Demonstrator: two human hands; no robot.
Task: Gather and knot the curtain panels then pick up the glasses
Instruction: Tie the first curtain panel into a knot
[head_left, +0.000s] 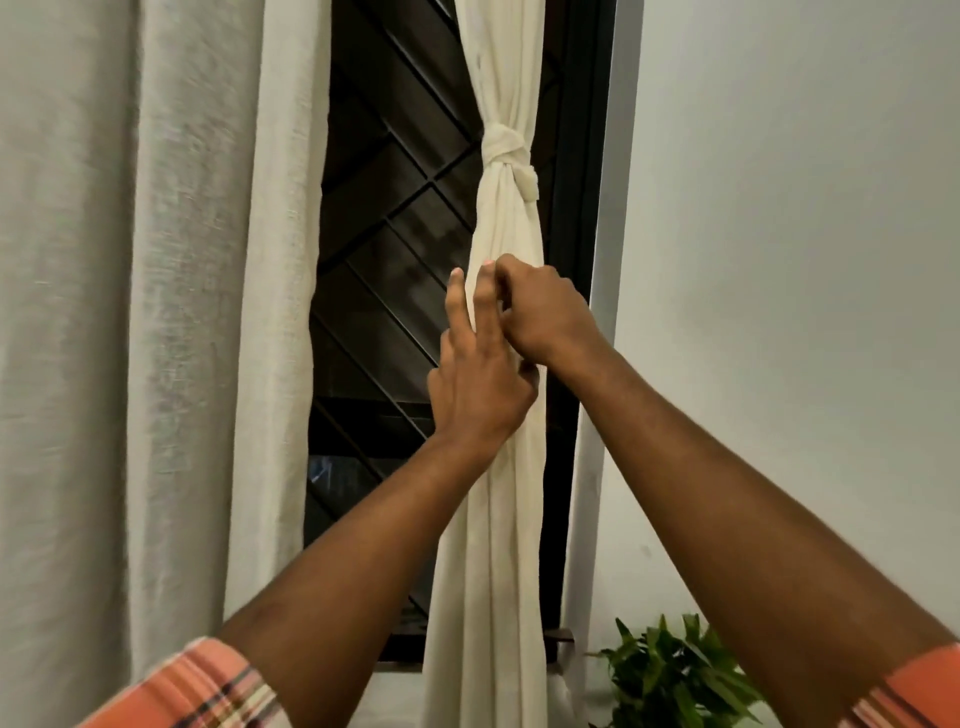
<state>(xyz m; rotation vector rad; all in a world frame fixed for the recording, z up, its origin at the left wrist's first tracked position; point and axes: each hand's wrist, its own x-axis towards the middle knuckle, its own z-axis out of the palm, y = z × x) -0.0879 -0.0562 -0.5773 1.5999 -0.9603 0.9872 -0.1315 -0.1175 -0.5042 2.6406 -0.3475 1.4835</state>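
A cream curtain panel (506, 228) hangs gathered in front of the dark window, tied in a knot (506, 150) high up. Below the knot my left hand (478, 374) lies against the bunched fabric with two fingers straight and pointing up. My right hand (540, 312) is curled on the same bunch just above and to the right, its fingers hidden against the cloth. A second, grey-white curtain panel (156, 312) hangs loose at the left. No glasses are in view.
The dark window with a diagonal metal grille (384, 218) fills the gap between the panels. A white wall (805, 260) stands to the right. A green leafy plant (670, 675) sits at the lower right, close to the curtain's hem.
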